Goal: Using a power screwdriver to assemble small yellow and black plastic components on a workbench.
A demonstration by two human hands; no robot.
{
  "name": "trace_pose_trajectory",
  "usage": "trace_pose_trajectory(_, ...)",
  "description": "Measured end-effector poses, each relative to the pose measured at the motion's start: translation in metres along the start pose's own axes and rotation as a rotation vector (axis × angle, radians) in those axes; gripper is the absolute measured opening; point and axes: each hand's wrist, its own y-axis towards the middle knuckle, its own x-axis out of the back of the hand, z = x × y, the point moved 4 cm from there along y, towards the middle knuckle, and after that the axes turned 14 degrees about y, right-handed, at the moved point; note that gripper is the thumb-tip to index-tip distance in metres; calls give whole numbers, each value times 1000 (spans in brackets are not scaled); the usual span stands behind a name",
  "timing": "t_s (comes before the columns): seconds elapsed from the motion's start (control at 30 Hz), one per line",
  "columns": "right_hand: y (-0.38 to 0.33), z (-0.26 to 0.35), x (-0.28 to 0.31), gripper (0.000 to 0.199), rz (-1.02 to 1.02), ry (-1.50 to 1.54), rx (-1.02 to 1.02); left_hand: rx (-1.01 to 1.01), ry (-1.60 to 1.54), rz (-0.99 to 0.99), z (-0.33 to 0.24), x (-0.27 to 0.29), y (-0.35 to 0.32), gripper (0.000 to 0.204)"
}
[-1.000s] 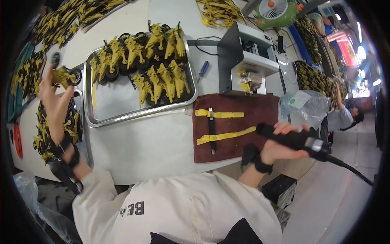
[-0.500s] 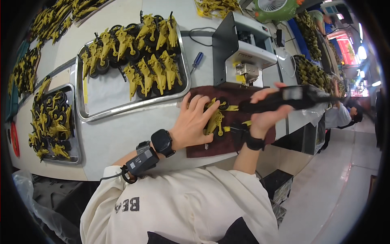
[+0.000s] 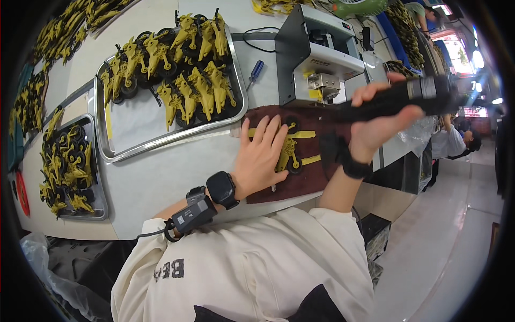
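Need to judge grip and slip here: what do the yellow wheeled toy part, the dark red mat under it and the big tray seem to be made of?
Yellow wheeled toy part: likely moulded plastic, even glossy colour, black wheels.
Dark red mat: looks like soft fabric or felt, matte.
Tray: metal, probably steel, with a shiny reflective rim.

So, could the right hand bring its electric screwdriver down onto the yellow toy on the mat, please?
Probably yes: the right hand holds the electric screwdriver just above the yellow toy, which the left hand pins beside it, leaving it exposed.

A white workbench (image 3: 161, 177) carries two metal trays (image 3: 171, 137) of yellow toy parts with black wheels (image 3: 182, 80), a dark red mat (image 3: 311, 155), a blue-handled screwdriver (image 3: 255, 72), a grey machine (image 3: 316, 53), and loose heaps of the yellow parts (image 3: 70, 27).
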Motion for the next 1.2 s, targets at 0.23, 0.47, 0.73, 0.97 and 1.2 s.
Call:
trace_pose_trajectory(0.23, -60, 22, 0, 100, 148, 243, 24, -136, -90, 24, 12, -2, 0, 91)
trace_pose_trajectory(0.47, -80, -1, 5, 95, 85, 167, -48, -167, -112, 20, 17, -9, -6, 93)
trace_pose_trajectory(0.73, -80, -17, 7, 94, 92, 141, -71, -170, -153, 30, 19, -7, -5, 94)
trace_pose_trajectory(0.97, -84, -27, 5, 94, 139, 137, -111, -164, -191, 25, 22, -7, -5, 92)
trace_pose_trajectory(1.2, -87, -32, 5, 90, 185, 141, -123, -162, -175, 17, 23, -10, -5, 86)
